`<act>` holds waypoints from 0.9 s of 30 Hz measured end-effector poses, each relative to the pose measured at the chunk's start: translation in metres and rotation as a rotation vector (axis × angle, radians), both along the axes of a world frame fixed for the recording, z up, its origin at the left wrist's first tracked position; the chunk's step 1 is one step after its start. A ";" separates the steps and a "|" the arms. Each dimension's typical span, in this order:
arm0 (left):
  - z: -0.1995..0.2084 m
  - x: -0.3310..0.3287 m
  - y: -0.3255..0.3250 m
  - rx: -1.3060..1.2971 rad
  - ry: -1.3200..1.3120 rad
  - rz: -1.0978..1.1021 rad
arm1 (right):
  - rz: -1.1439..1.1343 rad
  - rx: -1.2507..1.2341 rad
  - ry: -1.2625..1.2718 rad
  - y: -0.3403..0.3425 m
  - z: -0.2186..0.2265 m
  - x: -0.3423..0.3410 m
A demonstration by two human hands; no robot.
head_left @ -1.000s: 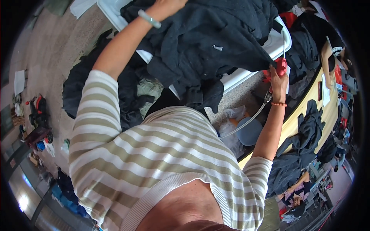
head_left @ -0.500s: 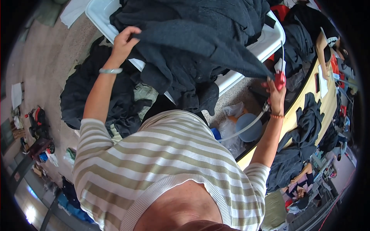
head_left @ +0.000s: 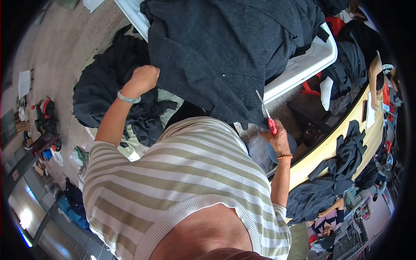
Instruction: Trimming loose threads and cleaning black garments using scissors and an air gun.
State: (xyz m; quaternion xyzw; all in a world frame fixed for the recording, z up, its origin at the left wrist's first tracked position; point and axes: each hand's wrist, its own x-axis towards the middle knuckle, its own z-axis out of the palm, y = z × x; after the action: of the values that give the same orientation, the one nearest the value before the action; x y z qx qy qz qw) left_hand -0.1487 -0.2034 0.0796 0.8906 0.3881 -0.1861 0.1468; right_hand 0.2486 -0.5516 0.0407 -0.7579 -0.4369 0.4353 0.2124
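A dark charcoal knitted garment is spread out in front of me, over a heap of dark clothing in a white tub. My left hand is closed on the garment's left edge. At its lower right corner, my right hand grips a red air blow gun. The gun's thin metal nozzle points up and away, beside the cloth. Whether the right fingers also pinch the garment's corner, I cannot tell. A tiny white speck shows on the knit.
Left of the tub, more dark clothes lie heaped on the floor. A curved wooden table with dark garments runs along my right. Beneath my right hand are clear plastic bags. Other people sit at the far right.
Both my hands have come down toward me, the right one also leftward with the blow gun. The garment has gone from a stretched, folded strip to a wide spread sheet.
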 end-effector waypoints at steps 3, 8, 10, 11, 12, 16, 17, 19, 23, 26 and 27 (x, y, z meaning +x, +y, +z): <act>0.008 0.023 0.018 0.060 -0.270 0.098 | -0.075 0.102 -0.115 0.014 0.019 0.001; -0.010 0.059 0.031 0.429 -0.479 -0.320 | -0.053 0.155 -0.277 0.054 0.041 -0.010; -0.020 0.047 0.040 0.350 -0.435 -0.332 | -0.036 0.097 -0.171 0.073 0.050 -0.024; -0.013 0.044 0.043 0.216 -0.362 -0.345 | -0.042 0.089 -0.172 0.077 0.045 -0.030; -0.004 0.039 0.043 0.083 -0.285 -0.357 | 0.009 0.121 -0.179 0.079 0.040 -0.038; 0.011 -0.015 0.017 0.324 -0.452 -0.272 | 0.074 0.128 -0.205 0.062 0.010 -0.058; 0.007 -0.026 0.008 0.329 -0.438 -0.260 | 0.119 0.148 -0.227 0.058 0.012 -0.061; -0.005 -0.049 -0.009 0.349 -0.434 -0.105 | 0.165 0.189 -0.257 0.051 0.012 -0.069; -0.020 -0.047 -0.021 0.420 -0.526 -0.009 | 0.252 0.290 -0.352 0.045 0.024 -0.076; -0.014 -0.033 -0.014 0.442 -0.701 0.076 | 0.291 0.299 -0.488 0.036 0.033 -0.068; -0.011 -0.028 -0.010 0.492 -0.798 0.161 | 0.244 0.311 -0.528 0.036 0.042 -0.065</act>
State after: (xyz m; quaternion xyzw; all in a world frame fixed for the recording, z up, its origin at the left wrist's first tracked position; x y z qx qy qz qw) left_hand -0.1770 -0.2136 0.0690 0.8680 0.4015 0.2800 0.0833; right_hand 0.1841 -0.5159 0.0823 -0.7453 -0.6255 0.1742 0.1514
